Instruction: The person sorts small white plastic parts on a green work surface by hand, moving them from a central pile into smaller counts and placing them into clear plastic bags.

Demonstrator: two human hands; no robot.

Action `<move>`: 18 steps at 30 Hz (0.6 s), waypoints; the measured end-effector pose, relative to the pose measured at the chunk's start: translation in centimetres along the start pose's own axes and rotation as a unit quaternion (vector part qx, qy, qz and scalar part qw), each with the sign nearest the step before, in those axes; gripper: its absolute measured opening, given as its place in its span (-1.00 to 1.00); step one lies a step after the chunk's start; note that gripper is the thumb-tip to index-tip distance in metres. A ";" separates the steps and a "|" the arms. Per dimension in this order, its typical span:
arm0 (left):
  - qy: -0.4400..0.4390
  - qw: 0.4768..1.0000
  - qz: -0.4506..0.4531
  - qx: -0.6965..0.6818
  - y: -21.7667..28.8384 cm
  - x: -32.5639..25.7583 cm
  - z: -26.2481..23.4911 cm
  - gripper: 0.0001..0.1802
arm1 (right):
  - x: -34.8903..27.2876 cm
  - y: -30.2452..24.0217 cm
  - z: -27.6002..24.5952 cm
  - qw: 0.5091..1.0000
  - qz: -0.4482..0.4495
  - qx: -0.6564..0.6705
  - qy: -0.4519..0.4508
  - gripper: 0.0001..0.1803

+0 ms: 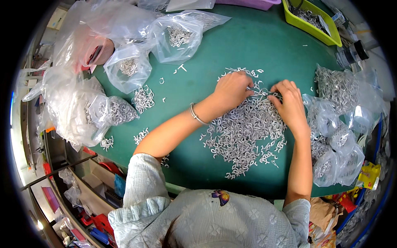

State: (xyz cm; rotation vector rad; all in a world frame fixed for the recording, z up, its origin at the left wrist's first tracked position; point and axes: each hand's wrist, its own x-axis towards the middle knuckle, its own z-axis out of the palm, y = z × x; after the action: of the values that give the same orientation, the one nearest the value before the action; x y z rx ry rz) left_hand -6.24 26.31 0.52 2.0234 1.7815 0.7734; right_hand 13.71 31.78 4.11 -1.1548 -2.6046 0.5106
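Observation:
A wide heap of small silver metal hooks (pixel 244 132) lies on the green tabletop, most of them curved like a C or an S. Over its far edge, my left hand (pixel 232 91) is closed in a pinch on a small metal piece, with a bracelet on that wrist. Facing it from the right, my right hand (pixel 290 102) has thumb and forefinger pinched at another small metal piece. The fingertips of both hands are close together. Between them the pieces are too small to tell whether they are linked.
Clear plastic bags (pixel 129 66) of metal parts crowd the left and far left, with small loose piles (pixel 143 99) beside them. More filled bags (pixel 337 93) line the right edge. A yellow-green bin (pixel 312 22) and a purple tray (pixel 252 4) stand at the back.

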 end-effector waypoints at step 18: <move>-0.074 0.993 0.062 -0.073 1.2 -1.9 -0.4 -0.86 | -12.8 -3.0 -0.8 0.977 -0.071 0.163 -0.120 -0.48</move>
State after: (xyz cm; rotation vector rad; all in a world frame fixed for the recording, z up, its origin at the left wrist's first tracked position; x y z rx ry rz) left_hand -5.65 24.20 1.23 2.0516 1.4845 0.7450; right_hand 20.44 20.48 4.98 -0.8397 -2.6347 1.0568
